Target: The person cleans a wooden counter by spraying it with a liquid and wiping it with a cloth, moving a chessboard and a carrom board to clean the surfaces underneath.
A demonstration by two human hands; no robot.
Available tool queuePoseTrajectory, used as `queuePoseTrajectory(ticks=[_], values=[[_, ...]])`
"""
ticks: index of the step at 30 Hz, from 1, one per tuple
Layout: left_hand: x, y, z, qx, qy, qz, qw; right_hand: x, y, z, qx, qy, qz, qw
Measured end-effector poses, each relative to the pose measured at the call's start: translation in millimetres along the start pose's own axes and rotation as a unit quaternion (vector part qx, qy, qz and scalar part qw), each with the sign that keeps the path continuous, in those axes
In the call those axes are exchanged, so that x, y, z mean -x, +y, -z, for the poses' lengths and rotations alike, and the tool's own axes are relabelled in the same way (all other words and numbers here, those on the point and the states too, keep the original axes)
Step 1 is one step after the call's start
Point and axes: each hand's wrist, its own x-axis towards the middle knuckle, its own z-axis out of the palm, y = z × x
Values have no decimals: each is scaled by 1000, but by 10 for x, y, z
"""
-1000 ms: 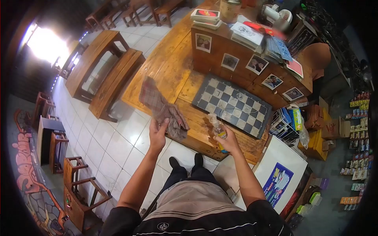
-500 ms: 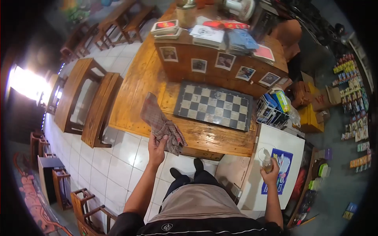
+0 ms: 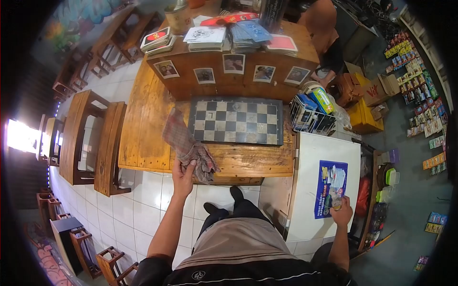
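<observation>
The left hand [image 3: 183, 178] is closed on a cloth [image 3: 187, 145] at the front edge of the wooden surface [image 3: 143, 138]; the right hand [image 3: 342, 212] grips a bottle [image 3: 337, 202] over the white lid [image 3: 310, 190], beside a blue label [image 3: 324, 193] reading "HEMAT TEMPAT KAPASITAS BESAR". Whether the bottle touches the lid, I cannot tell. One chessboard [image 3: 236, 120] lies right of the cloth, a strip of wood between it and the front edge. Behind, five photos [image 3: 234, 63] line one box [image 3: 183, 86]; a carton [image 3: 380, 91] reads "Vit"
</observation>
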Motion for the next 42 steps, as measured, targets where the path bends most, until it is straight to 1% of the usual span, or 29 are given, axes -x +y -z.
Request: queuePoseTrajectory(ticks=[1, 3, 4, 5, 7, 8, 9, 11, 13, 16, 17, 19, 20, 22, 23, 25, 26, 27, 28, 29, 31, 32, 33, 35, 36, 38, 40, 42], values=[[7, 1, 3, -2, -2, 1, 1000, 24, 109, 2, -1, -1, -3, 1000], [-5, -3, -5, -16, -4, -7, 1000, 96, 251, -12, 101, 6, 70, 992], [-8, -4, -17, -15, -8, -9, 1000, 153, 270, -43, 122, -36, 62, 990], [0, -3, -24, -4, -7, -3, 1000, 197, 275, -87, 123, -32, 58, 990], [11, -16, -52, 7, -5, 1, 1000, 232, 199, -156, 101, -148, 6, 984], [23, -18, -55, -10, 0, -3, 1000, 259, 144, -174, 97, -126, -13, 987], [27, -15, -55, -28, 7, -8, 1000, 272, 141, -157, 96, -124, -11, 988], [42, -8, -61, -24, 11, -4, 1000, 322, 129, -63, 49, -119, 9, 992], [27, 5, -62, -17, 14, 2, 1000, 323, 110, 56, 33, -118, 6, 992], [50, 36, -82, -4, 19, 0, 1000, 333, 99, 296, -8, -189, 25, 982], [51, 62, -86, -10, 17, 1, 1000, 324, 111, 329, -7, -188, 26, 982], [53, 67, -95, -14, 17, 0, 1000, 288, 161, 371, -20, -254, -4, 967], [56, 55, -97, -8, 16, 5, 1000, 259, 203, 372, -19, -253, -2, 967], [81, 31, -85, -3, 16, 10, 1000, 216, 348, 349, -8, -350, 8, 937], [84, 13, -76, -14, 12, 10, 1000, 201, 470, 292, -7, -350, 10, 937], [89, -22, -43, -24, 13, 8, 1000, 151, 572, 221, -26, -378, 68, 923], [104, -36, -15, -17, 4, 21, 1000, 103, 655, 221, -25, -381, 70, 922], [112, -43, -2, -8, -6, 33, 999, -104, 366, 464, -64, -519, -42, 851], [118, -36, -7, -8, -3, 32, 999, -291, 90, 660, -99, -636, -154, 750], [130, -27, -22, -4, 2, 29, 1000, -408, -80, 760, -97, -636, -152, 750], [147, -29, -43, 2, 12, 26, 1000, -567, -357, 896, -90, -618, -57, 779], [156, -33, -44, 17, 16, 30, 999, -582, -468, 922, -145, -577, -73, 801], [162, -32, -47, 31, 21, 34, 999, -631, -625, 963, -143, -577, -70, 801], [190, -8, -56, 25, 24, 33, 999, -781, -995, 1015, -303, -536, 6, 788], [198, 13, -54, 20, 23, 33, 999, -847, -1179, 1001, -301, -537, 10, 788], [222, 56, -30, -4, 27, 46, 999, -937, -1536, 964, -392, -460, 123, 787], [253, 157, -26, -26, 41, 58, 997, -986, -1844, 773, -429, -445, 150, 772], [258, 295, -38, -72, 40, 81, 993, -1022, -2250, 630, -443, -444, 157, 762]])
